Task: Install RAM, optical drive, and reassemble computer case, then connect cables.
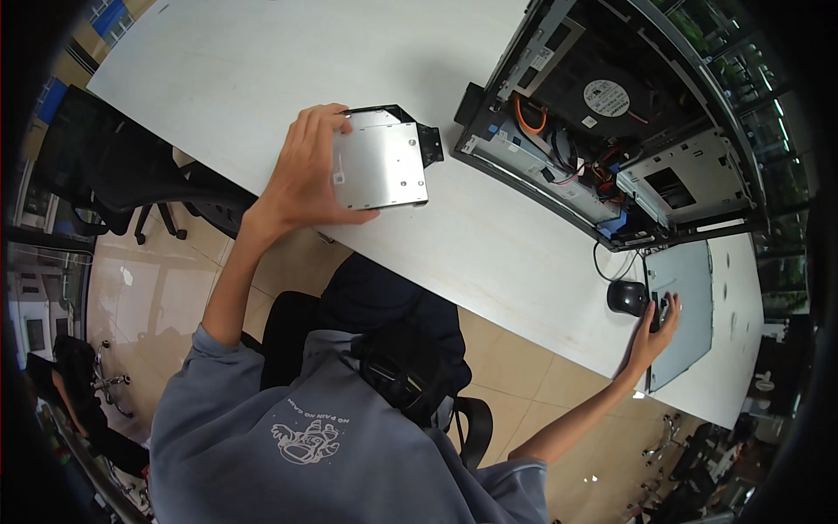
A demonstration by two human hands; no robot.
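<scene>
My left hand [305,170] grips a slim silver optical drive [381,166] by its left side, the thumb along its lower edge and the fingers at its top edge. A black bracket [431,145] sticks out from the drive's right side. The drive is above the white table, left of an opened desktop computer case [646,179]. Far to the right, my right hand [655,336] is over a grey side panel [685,323] beside a black mouse [626,298]. Its fingers are curled around a small dark thing [663,307] whose kind I cannot make out.
The case, with its fan [606,98], cables and metal drive cage, takes up the table's [489,262] far right. A mouse cable [599,262] runs by its lower corner. Black office chairs [131,179] stand on the left.
</scene>
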